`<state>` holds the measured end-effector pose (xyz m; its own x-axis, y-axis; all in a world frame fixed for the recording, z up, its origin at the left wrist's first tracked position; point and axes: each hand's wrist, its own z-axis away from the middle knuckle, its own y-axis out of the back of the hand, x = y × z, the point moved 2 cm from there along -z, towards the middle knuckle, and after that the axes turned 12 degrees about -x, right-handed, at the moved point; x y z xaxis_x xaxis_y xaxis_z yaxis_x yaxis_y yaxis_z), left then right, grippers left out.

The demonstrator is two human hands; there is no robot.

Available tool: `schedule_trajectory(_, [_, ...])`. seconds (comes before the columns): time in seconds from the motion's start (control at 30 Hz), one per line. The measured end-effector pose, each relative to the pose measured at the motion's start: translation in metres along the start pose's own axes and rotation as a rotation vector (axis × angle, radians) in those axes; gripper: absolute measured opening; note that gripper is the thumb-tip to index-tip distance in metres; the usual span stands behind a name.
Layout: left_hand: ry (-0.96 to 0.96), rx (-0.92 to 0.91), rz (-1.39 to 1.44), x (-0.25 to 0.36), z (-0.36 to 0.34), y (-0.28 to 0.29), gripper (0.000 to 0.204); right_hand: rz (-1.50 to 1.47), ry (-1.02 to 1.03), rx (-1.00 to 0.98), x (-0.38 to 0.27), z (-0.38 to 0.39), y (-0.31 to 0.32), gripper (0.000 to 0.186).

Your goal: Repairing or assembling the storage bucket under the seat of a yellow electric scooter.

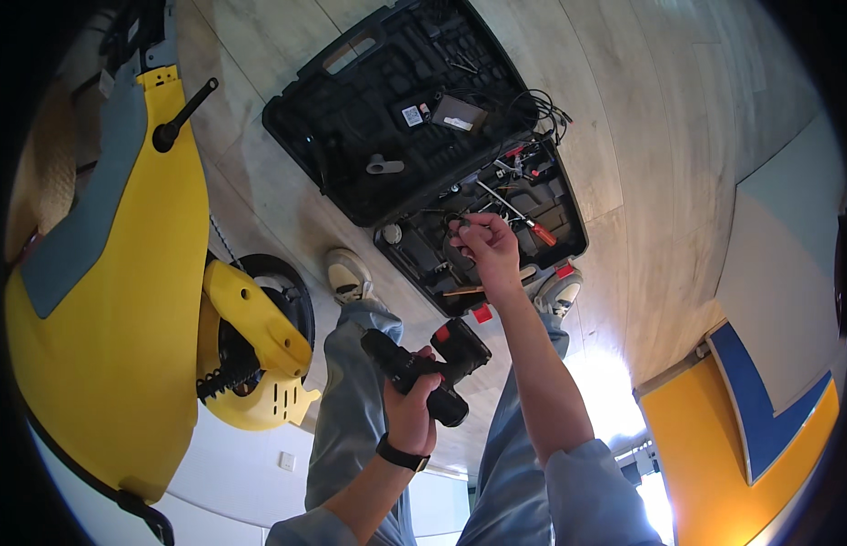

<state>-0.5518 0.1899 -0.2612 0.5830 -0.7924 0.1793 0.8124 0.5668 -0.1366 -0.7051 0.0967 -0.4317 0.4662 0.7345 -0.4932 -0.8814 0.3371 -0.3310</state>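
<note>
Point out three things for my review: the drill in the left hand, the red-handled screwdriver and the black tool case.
Drill [401, 362]: head view, black front body.
Screwdriver [542, 234]: head view, red handle.
Tool case [351, 118]: head view, bare inside of one half.

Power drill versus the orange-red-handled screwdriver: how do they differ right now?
The power drill is gripped in the left hand; the screwdriver lies in the open case's tray.
The drill is mostly black; the screwdriver has an orange-red handle and a silvery shaft.
The drill is bulky, with a grip angled off its body; the screwdriver is slim and straight.
Both show some red: the drill has a patch near its grip's end.
</note>
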Motion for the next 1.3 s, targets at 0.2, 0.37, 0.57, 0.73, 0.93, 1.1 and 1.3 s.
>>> schedule_trajectory(0.2, [0.020, -0.029, 0.008, -0.001, 0.000, 0.003, 0.043, 0.007, 0.008, -0.048, 0.001, 0.004, -0.004, 0.024])
schedule_trajectory(0.37, [0.070, -0.092, 0.052, -0.005, -0.002, 0.004, 0.043, 0.104, -0.015, 0.130, 0.023, 0.014, 0.018, 0.022])
schedule_trajectory(0.57, [0.149, -0.201, 0.008, -0.010, 0.006, -0.009, 0.058, 0.062, -0.115, 0.460, 0.041, 0.048, 0.117, 0.014])
schedule_trajectory(0.73, [0.116, -0.162, -0.124, -0.016, 0.013, -0.006, 0.067, 0.126, -0.179, 0.377, 0.055, 0.064, 0.149, 0.007])
schedule_trajectory(0.93, [0.141, -0.141, -0.199, -0.025, 0.011, -0.003, 0.069, 0.469, -0.118, 0.213, 0.058, 0.060, 0.140, 0.023])
schedule_trajectory(1.1, [0.128, -0.124, -0.160, -0.035, 0.011, 0.003, 0.068, 0.306, -0.059, 0.152, 0.069, 0.052, 0.108, 0.025])
schedule_trajectory(1.3, [0.116, -0.109, -0.162, -0.033, 0.011, 0.003, 0.063, 0.263, -0.118, 0.196, 0.091, 0.067, 0.088, 0.022])
